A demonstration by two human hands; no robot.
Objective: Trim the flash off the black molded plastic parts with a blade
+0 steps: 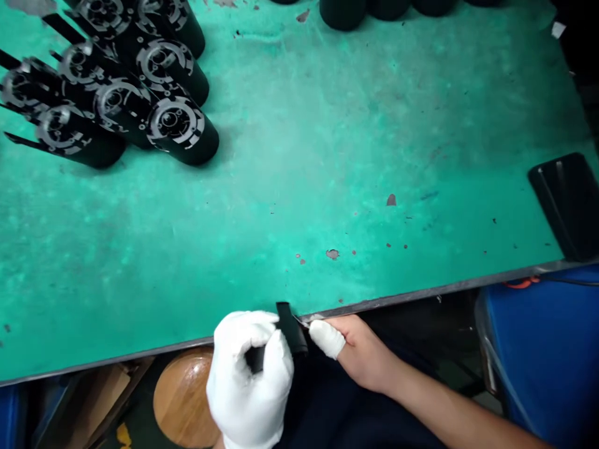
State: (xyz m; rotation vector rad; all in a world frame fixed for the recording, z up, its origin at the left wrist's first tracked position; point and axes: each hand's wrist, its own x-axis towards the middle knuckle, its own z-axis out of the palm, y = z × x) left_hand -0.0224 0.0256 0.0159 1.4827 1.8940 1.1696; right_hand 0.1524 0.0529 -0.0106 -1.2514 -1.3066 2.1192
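My left hand (250, 380), in a white glove, is closed around a black strip-like part (291, 329) at the table's front edge. The part's far end sticks out past my fingertips over the green surface. My right hand (358, 349) is bare except for a white cover on the thumb. From between its thumb and fingers a thin pointed metal tool (302, 322) reaches to the side of the black part. Most of that tool is hidden in my grip, so its exact kind cannot be told.
Several black cylindrical housings (182, 130) with ring-shaped ends stand at the table's back left. More black cylinders (343, 14) line the far edge. A dark phone-like slab (566, 206) lies at the right. Below the edge are a round wooden stool (185, 399) and a blue bin (547, 349).
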